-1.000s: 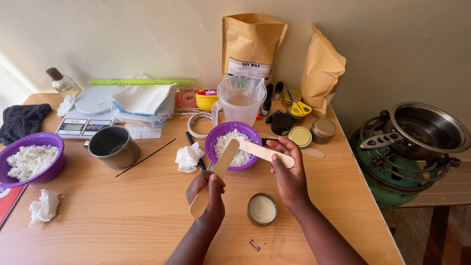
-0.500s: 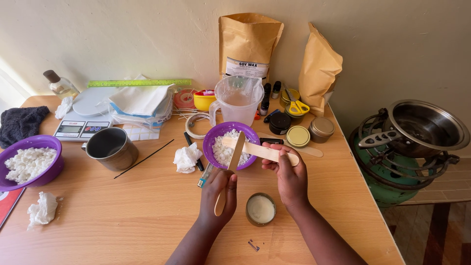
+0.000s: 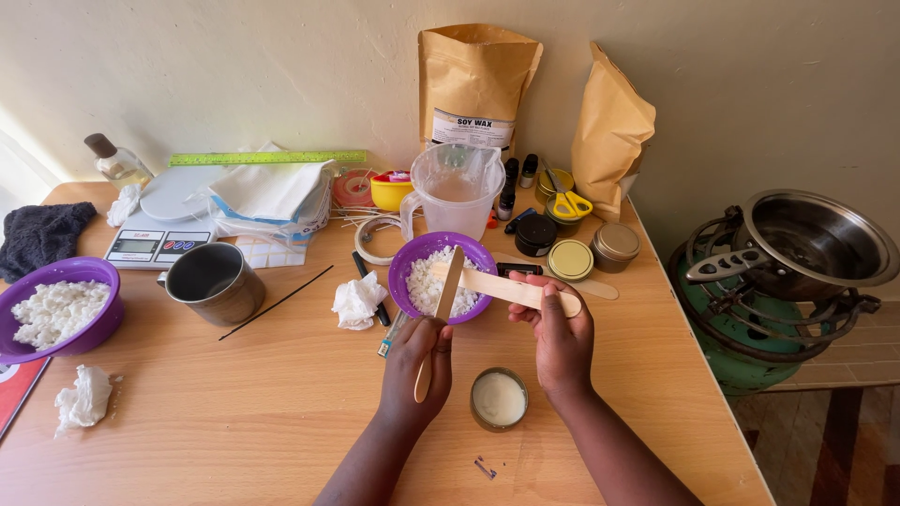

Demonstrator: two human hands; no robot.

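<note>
Two light, stiff wooden sticks (image 3: 497, 287) cross at frame centre above the purple bowl (image 3: 412, 258), your left hand (image 3: 419, 365) and right hand (image 3: 560, 339) each grasping one's lower end.

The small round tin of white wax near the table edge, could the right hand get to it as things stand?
Probably yes: the tin sits uncovered just beside the right hand with nothing between them, but its fingers already grip a wooden stick.

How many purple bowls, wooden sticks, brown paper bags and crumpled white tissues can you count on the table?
Purple bowls: 2
Wooden sticks: 3, one in the left hand, one in the right hand, one lying on the table
Brown paper bags: 2
Crumpled white tissues: 3
Total: 10
</note>
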